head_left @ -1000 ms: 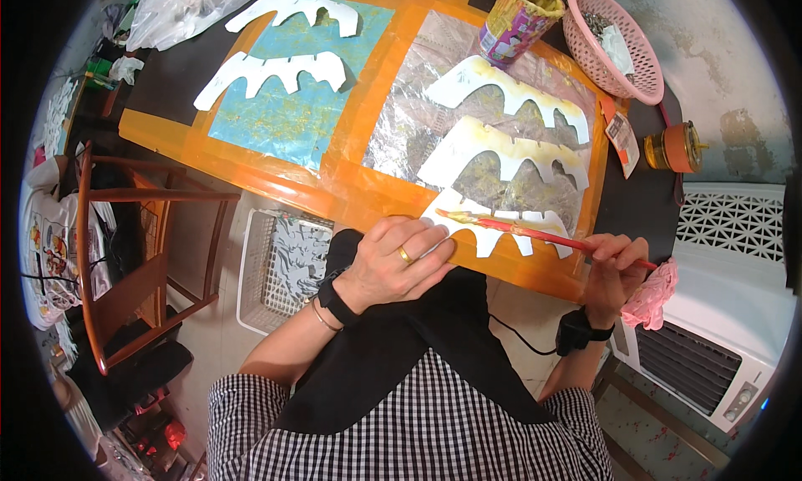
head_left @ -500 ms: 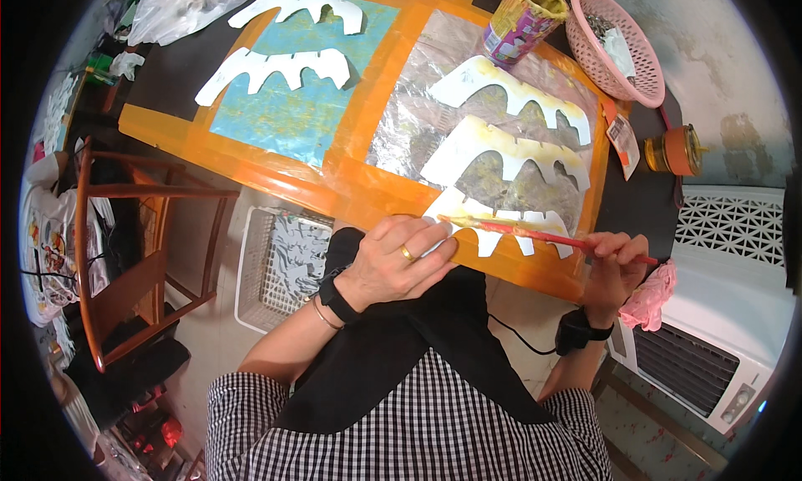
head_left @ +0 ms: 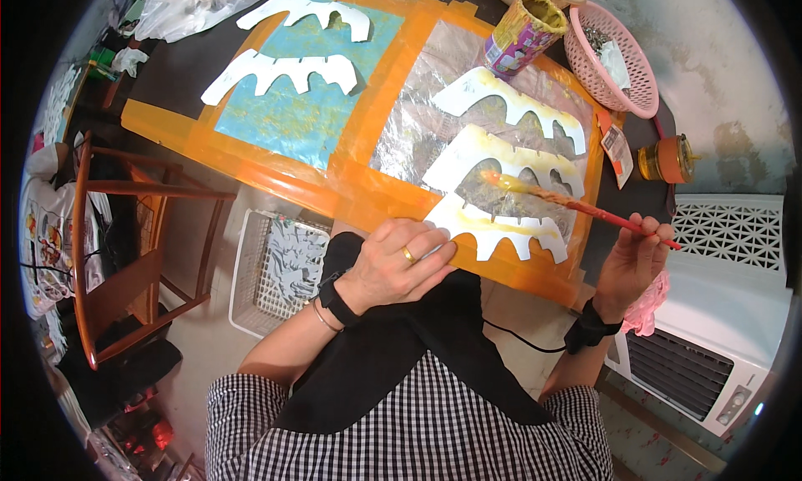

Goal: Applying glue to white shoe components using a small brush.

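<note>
My right hand (head_left: 632, 260) grips the far end of a red-handled brush (head_left: 597, 211) between thumb and fingers. The yellow-smeared bristles point left, over the gap between the middle and nearest of several white scalloped cut-outs. Closed at the left end of the nearest cut-out (head_left: 493, 228), my left hand (head_left: 401, 260) wears a gold ring, and its fingers hide that end. A yellowish band runs along the nearest cut-out. Beyond it lie the middle cut-out (head_left: 535, 151) and the far cut-out (head_left: 468, 93), both with yellowish upper edges, on a shiny taped sheet.
A paste-smeared purple tin (head_left: 511, 51) stands behind the cut-outs, beside a pink basket (head_left: 585, 72). More white cut-outs (head_left: 292, 68) lie on a blue sheet at left. An amber jar (head_left: 660, 159) stands right. Below the table are a white crate (head_left: 242, 285) and wooden chair (head_left: 125, 184).
The brush has come off the nearest cut-out, its tip moving up and away. My right hand has shifted right with it. The left hand stays almost still.
</note>
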